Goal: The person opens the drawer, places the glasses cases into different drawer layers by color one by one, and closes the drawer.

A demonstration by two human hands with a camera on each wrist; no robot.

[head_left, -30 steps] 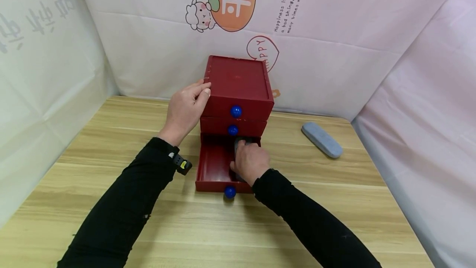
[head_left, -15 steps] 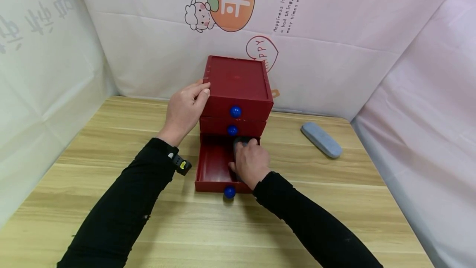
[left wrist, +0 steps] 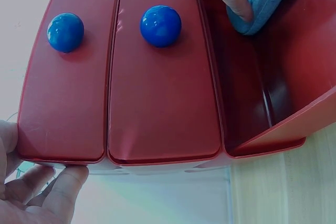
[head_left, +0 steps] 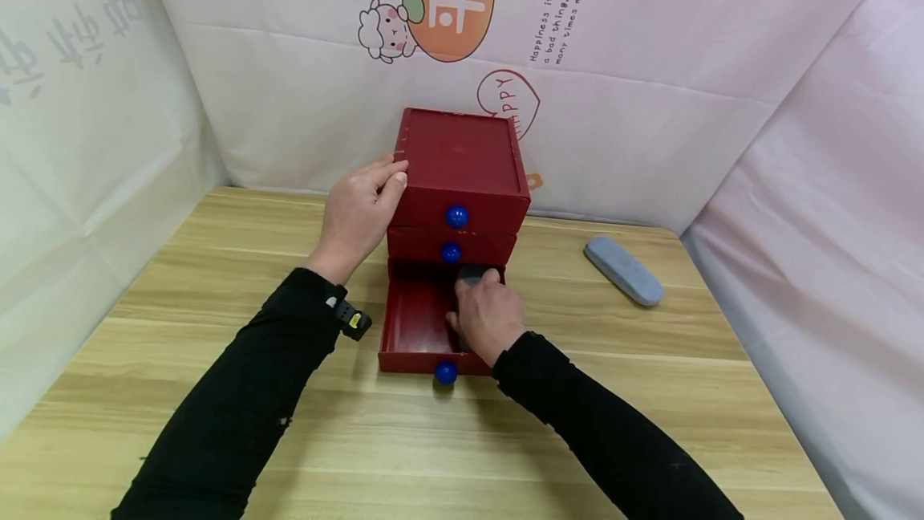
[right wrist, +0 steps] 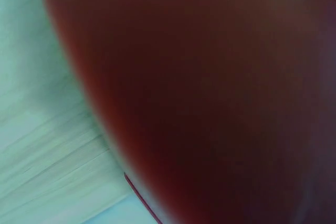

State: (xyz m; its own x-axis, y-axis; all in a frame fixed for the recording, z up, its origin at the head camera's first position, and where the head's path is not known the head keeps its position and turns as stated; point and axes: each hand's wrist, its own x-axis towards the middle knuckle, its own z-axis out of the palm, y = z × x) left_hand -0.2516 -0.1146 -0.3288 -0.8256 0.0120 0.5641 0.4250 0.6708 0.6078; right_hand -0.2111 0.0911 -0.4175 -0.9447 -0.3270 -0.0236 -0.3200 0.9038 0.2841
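A dark red three-drawer box (head_left: 462,152) with blue knobs stands on the table, its bottom drawer (head_left: 416,327) pulled out. My left hand (head_left: 358,211) rests against the upper left edge of the box, fingers against its side and top in the left wrist view. Down in the bottom drawer, my right hand (head_left: 491,313) holds a grey-blue case (left wrist: 260,3) along the drawer's right side. The left wrist view shows a finger and another fingertip on either side of it; much of the case is hidden beneath the hand. A similar grey glasses case (head_left: 624,271) lies on the table to the right.
The wooden table (head_left: 289,440) reaches out on both sides of the box. White printed cloth (head_left: 289,103) hangs close behind it and along both sides. A close, blurred red surface (right wrist: 184,103) fills most of the right wrist view.
My right hand has shifted slightly on the case in the drawer, with its fingers drawn a little towards me. The left hand and box stay as they were.
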